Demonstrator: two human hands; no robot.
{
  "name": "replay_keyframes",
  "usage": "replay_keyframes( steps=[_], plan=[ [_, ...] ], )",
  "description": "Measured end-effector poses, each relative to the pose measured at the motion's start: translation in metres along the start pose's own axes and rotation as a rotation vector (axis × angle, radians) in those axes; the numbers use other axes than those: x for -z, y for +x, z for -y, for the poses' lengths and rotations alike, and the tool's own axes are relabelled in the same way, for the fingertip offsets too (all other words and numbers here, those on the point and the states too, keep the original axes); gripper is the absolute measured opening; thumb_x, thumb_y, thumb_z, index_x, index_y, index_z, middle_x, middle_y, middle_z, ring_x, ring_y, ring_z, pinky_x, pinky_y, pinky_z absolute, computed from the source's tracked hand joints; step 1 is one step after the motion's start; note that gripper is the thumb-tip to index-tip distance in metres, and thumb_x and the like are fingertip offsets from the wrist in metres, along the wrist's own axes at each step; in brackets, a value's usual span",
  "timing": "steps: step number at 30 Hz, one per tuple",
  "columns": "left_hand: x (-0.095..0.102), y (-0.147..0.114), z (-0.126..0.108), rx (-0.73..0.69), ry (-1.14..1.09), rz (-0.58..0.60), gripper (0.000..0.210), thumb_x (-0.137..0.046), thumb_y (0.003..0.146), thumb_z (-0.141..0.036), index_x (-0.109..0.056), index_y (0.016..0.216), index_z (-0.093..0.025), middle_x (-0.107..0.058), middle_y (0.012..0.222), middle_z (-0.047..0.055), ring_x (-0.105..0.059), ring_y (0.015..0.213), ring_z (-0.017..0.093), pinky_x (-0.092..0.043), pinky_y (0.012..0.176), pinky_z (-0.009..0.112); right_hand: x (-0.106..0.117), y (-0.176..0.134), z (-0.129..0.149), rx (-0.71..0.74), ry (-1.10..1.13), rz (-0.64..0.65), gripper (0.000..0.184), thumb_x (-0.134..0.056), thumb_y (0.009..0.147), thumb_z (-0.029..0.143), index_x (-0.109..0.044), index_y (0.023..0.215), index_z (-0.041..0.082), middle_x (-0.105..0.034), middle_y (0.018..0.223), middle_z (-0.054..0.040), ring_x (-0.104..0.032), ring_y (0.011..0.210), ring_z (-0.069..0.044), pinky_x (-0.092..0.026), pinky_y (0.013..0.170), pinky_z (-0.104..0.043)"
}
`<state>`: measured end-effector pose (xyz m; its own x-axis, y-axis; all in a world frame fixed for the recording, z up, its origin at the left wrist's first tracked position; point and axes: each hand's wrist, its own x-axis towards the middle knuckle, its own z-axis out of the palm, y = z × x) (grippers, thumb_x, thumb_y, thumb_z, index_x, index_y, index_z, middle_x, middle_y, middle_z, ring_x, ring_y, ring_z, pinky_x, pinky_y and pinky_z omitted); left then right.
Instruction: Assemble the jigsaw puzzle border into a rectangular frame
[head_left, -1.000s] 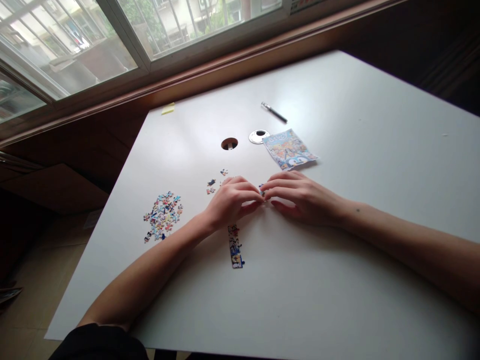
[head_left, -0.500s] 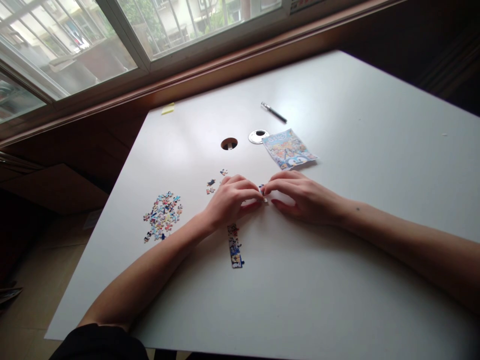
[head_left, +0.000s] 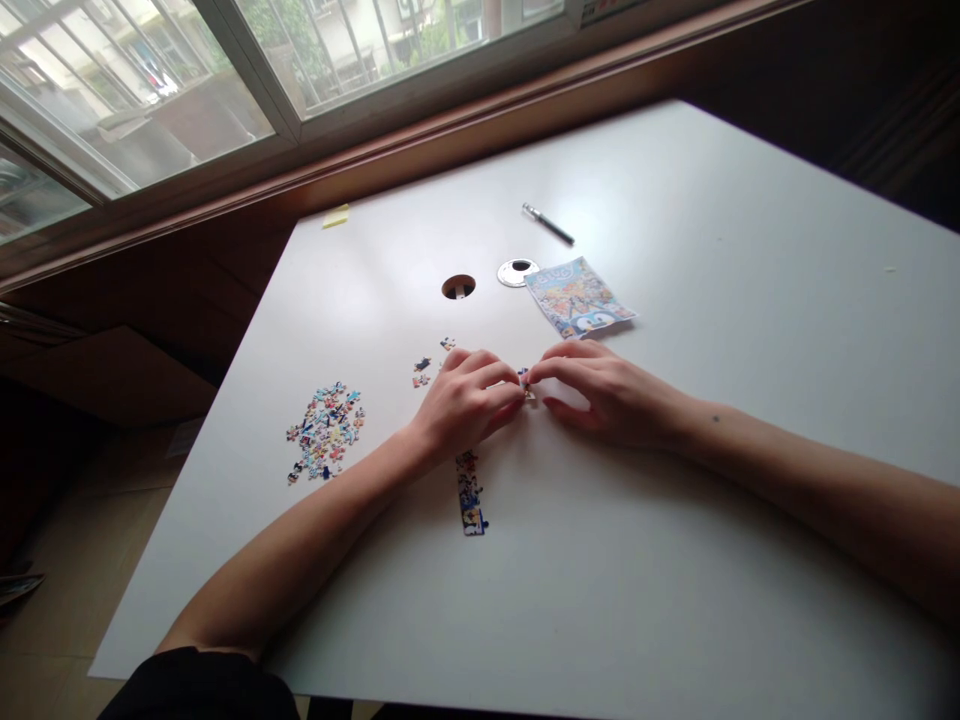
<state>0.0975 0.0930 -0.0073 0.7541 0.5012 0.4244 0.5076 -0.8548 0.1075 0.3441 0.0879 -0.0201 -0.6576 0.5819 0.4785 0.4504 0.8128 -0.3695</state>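
Small jigsaw puzzle pieces (head_left: 528,392) lie between my two hands, partly covered by the fingertips. My left hand (head_left: 472,398) is closed, its fingers bent and pressed at the left side of these pieces. From the right, my right hand (head_left: 589,388) pinches at the same pieces with thumb and fingers curved. A joined strip of puzzle pieces (head_left: 470,497) runs toward me from under my left hand, which hides its far end. Several loose pieces (head_left: 421,367) lie just beyond my left hand.
A heap of puzzle pieces (head_left: 327,432) lies on the white table (head_left: 637,590) at left. Beyond my right hand are a printed picture sheet (head_left: 581,298), a round cover (head_left: 514,273) and a dark pen (head_left: 549,224). A round hole (head_left: 458,288) opens in the tabletop.
My left hand's fingers have drawn slightly closer together at the pieces, narrowing the gap by the thumb. My right hand has barely moved.
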Motion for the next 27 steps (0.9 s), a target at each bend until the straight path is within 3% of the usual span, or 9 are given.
replay_keyframes(
  steps=[9, 27],
  plan=[
    [0.0023, -0.0004, -0.0016, -0.010, 0.018, 0.017, 0.014, -0.058, 0.101, -0.028, -0.071, 0.097, -0.025, -0.076, 0.100, 0.001, -0.062, 0.100, 0.019, -0.036, 0.089, 0.039, 0.0007, 0.0045, 0.0007, 0.070, 0.053, -0.021, 0.024, -0.061, 0.091, 0.017, -0.073, 0.110, 0.027, -0.078, 0.105, -0.0043, -0.065, 0.099, -0.024, -0.055, 0.085, -0.041],
    [0.0008, -0.0008, 0.0017, 0.019, -0.084, 0.042, 0.015, -0.058, 0.101, -0.029, -0.072, 0.097, -0.024, -0.076, 0.100, 0.001, -0.062, 0.105, 0.020, -0.038, 0.092, 0.037, 0.0018, 0.0032, -0.0010, 0.099, 0.027, 0.004, 0.033, -0.059, 0.093, 0.016, -0.073, 0.119, 0.031, -0.077, 0.113, -0.0025, -0.063, 0.097, -0.024, -0.054, 0.084, -0.043]
  ],
)
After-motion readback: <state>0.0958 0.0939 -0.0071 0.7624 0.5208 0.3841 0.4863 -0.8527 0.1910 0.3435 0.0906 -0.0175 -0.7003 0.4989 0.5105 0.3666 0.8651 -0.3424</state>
